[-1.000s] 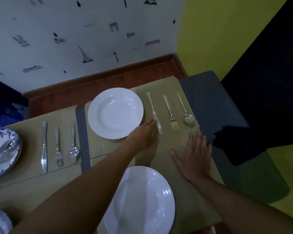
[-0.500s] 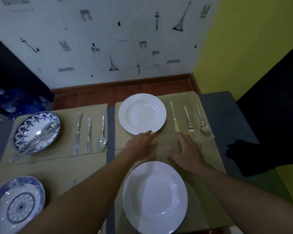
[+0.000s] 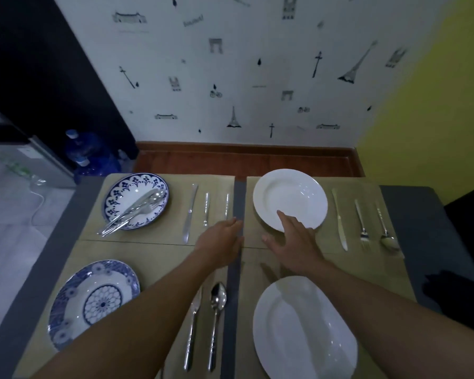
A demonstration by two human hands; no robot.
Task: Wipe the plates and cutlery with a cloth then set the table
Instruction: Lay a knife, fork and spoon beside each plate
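Observation:
Four plates sit on tan placemats. A far white plate (image 3: 296, 192) has a knife (image 3: 339, 218), fork (image 3: 361, 222) and spoon (image 3: 385, 228) to its right. A near white plate (image 3: 304, 329) lies at the bottom right. My right hand (image 3: 293, 242) is flat, fingers over the far white plate's near rim. My left hand (image 3: 222, 240) lies open over the grey strip (image 3: 240, 195) between the mats, holding nothing. A blue-patterned plate (image 3: 126, 192) at far left carries loose cutlery (image 3: 133, 212). Another blue-patterned plate (image 3: 93, 299) sits near left.
A knife (image 3: 190, 212) and two more cutlery pieces (image 3: 206, 209) lie right of the far blue plate. A spoon (image 3: 217, 310) and knife (image 3: 193, 324) lie by my left forearm. A black cloth (image 3: 454, 294) lies at the table's right edge. Blue water bottles (image 3: 91, 157) stand on the floor.
Both hands have slid left across the mats. My right hand went from beside the far knife to the far white plate's rim; my left hand left that plate for the grey strip.

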